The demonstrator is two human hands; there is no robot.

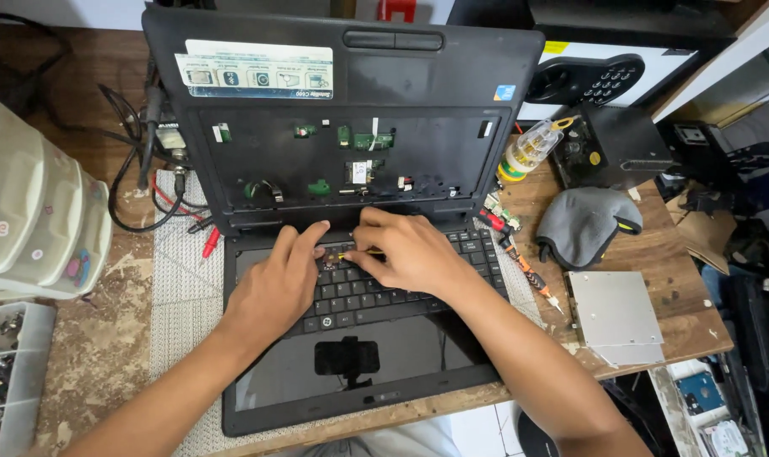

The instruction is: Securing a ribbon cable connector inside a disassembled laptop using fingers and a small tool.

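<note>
An opened black laptop (351,110) lies flat on the wooden bench, its base with the keyboard bay bare and small green parts showing. The loose black keyboard (376,296) rests on the dark screen (291,372) nearer me. My left hand (274,283) presses down on the keyboard's upper left, fingers spread toward its top edge. My right hand (406,254) sits beside it, pinching a thin yellow-tipped tool (357,252) that points left toward the left fingertips at the keyboard's top edge.
White plastic drawers (38,211) and a parts tray (4,372) stand at the left, with black cables (148,161) behind. Right of the laptop lie red-handled screwdrivers (524,267), a grey cloth (583,224), a silver drive (617,313), a small bottle (528,148) and a black box (621,144).
</note>
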